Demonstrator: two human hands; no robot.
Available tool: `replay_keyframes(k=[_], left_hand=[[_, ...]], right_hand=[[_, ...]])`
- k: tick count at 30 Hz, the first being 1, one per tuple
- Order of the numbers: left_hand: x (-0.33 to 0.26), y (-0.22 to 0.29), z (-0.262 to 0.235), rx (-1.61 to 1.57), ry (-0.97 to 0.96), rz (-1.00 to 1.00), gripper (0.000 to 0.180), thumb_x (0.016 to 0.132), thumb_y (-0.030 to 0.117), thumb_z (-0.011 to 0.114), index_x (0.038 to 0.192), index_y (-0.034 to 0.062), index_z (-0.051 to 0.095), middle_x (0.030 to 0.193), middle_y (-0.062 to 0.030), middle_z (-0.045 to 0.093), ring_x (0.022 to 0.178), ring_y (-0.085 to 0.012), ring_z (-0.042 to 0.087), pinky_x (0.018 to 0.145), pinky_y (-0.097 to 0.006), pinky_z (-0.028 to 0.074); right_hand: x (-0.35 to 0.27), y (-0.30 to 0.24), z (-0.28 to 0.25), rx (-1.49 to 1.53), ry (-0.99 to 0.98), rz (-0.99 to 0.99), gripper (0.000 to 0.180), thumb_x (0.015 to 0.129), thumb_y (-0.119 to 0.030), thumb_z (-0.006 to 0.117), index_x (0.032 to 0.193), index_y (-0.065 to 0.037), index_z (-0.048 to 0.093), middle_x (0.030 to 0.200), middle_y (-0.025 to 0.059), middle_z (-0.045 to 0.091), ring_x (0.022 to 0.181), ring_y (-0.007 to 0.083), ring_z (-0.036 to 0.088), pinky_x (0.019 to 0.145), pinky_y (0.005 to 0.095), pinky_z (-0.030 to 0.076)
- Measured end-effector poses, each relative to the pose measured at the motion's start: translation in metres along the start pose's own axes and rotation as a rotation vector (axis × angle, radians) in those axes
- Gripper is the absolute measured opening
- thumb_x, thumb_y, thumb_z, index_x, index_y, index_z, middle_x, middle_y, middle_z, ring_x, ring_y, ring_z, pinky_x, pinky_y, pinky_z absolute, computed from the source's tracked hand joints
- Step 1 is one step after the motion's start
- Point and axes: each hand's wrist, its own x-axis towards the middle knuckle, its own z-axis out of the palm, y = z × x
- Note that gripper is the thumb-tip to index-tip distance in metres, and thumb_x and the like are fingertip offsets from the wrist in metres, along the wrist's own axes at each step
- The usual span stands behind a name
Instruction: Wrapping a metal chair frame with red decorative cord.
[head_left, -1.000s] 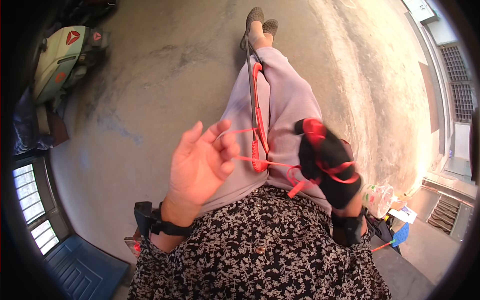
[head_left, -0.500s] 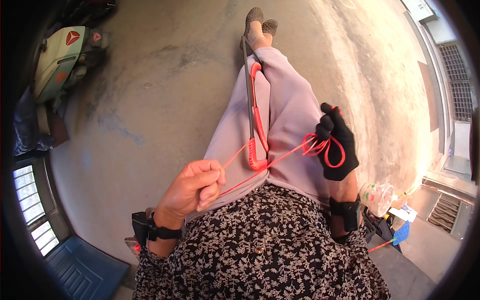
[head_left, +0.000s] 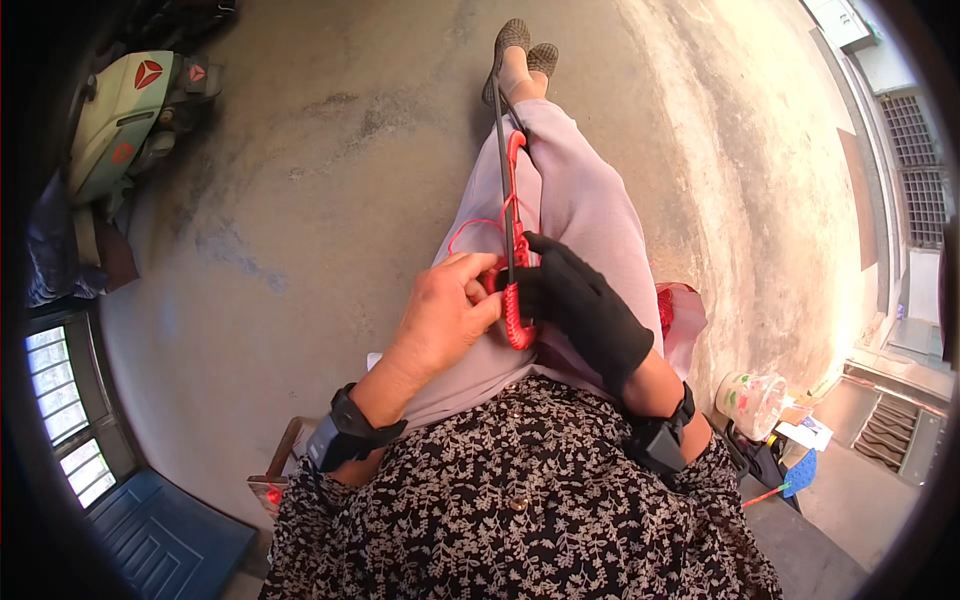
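A long thin dark rod (head_left: 502,160) lies along my lap toward my feet, partly wrapped in red cord (head_left: 517,310). My bare left hand (head_left: 440,315) pinches the red cord at the rod's near end. My right hand (head_left: 585,310), in a black glove, grips the rod and the wrapped cord from the right side. The two hands touch each other over my thigh. A loose loop of red cord (head_left: 470,228) hangs just above my left hand.
I sit over a concrete floor (head_left: 300,200). A pale green scooter (head_left: 120,120) stands at the far left. A red bag (head_left: 685,315) lies by my right hip, and a clear plastic container (head_left: 750,400) sits at lower right. Blue door panel (head_left: 150,540) at lower left.
Both hands have come together at the rod. The right hand had pulled the cord out to the right and has swung back in; the left hand moved up to the wrapped end.
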Motion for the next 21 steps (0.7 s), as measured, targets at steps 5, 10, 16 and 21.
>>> replay_keyframes(k=[5,10,16,21], left_hand=[[-0.002,0.0,-0.006,-0.154,0.107,-0.015,0.028,0.089,0.014,0.065,0.112,-0.0022,0.062,0.087,-0.0046,0.063,0.072,-0.0085,0.062,0.058,-0.02,0.052],[-0.032,0.042,-0.077,-0.764,0.292,-0.132,0.022,0.095,0.023,0.059,0.109,0.0062,0.057,0.086,-0.0042,0.06,0.067,-0.0081,0.058,0.056,-0.022,0.05],[-0.111,0.094,-0.199,-1.204,0.134,0.544,0.019,0.099,0.015,0.05,0.112,0.0013,0.052,0.083,-0.0036,0.047,0.071,-0.0093,0.048,0.061,-0.025,0.046],[-0.089,0.056,-0.225,-0.404,0.956,0.378,0.033,0.103,0.028,0.046,0.111,-0.0015,0.058,0.09,-0.0035,0.055,0.071,-0.0066,0.048,0.06,-0.02,0.039]], right_hand=[[-0.006,-0.019,-0.01,-0.362,0.05,-0.111,0.046,0.092,-0.021,0.063,0.131,0.0,0.05,0.096,0.0084,0.067,0.092,0.0101,0.061,0.081,0.0271,0.05],[0.006,-0.04,-0.015,-0.983,0.325,-0.606,0.064,0.076,-0.025,0.078,0.128,0.0,0.051,0.114,0.0154,0.063,0.102,0.0259,0.062,0.09,0.0358,0.048],[0.03,-0.057,0.024,-1.334,-0.068,-1.006,0.035,0.078,-0.022,0.075,0.106,-0.003,0.065,0.112,0.0156,0.061,0.11,0.0263,0.057,0.094,0.0324,0.044],[0.001,-0.08,0.016,-0.07,-0.239,-0.13,0.017,0.092,-0.013,0.059,0.094,0.003,0.064,0.082,0.0066,0.065,0.078,0.0124,0.062,0.073,0.0263,0.048]])
